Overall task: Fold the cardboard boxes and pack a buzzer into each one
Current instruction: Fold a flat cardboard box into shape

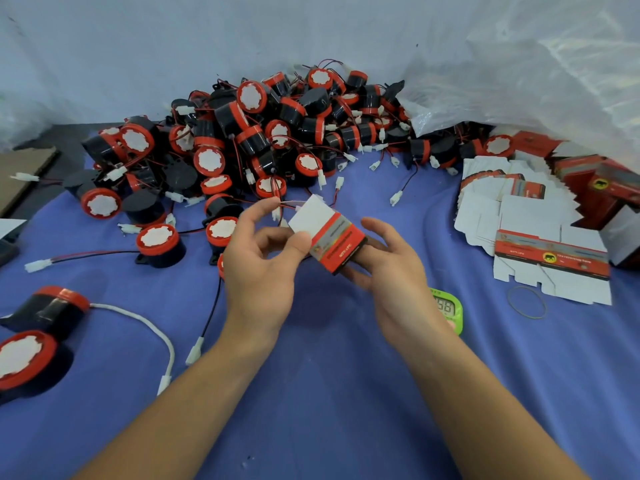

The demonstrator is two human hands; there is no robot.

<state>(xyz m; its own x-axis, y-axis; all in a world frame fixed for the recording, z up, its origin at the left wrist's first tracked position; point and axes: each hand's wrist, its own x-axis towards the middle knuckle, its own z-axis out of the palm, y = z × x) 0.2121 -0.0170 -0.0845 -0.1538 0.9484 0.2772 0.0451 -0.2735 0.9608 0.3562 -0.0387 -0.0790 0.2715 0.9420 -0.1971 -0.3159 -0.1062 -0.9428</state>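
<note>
Under the box (332,237), a desk (329,393) draped in soft blue cloth. Beyond the box, a loose heap of buzzers (263,133): round black plastic drums, red rims, white paper faces, thin leads ending in white plugs. Right of the box, a fanned stack of flat blanks (519,220), white card with glossy red print.

Around the box, both hands: left hand (259,268) pinching its near-left side with the thumb, forefinger stretched to a lead (291,203) at the flap; right hand (391,271) cradling it from beneath, fingers curled, thumb free. Long axis slanting far-left to near-right, white flap open at the far-left end, nearer the left hand. Probably tucking and closing next.
</note>
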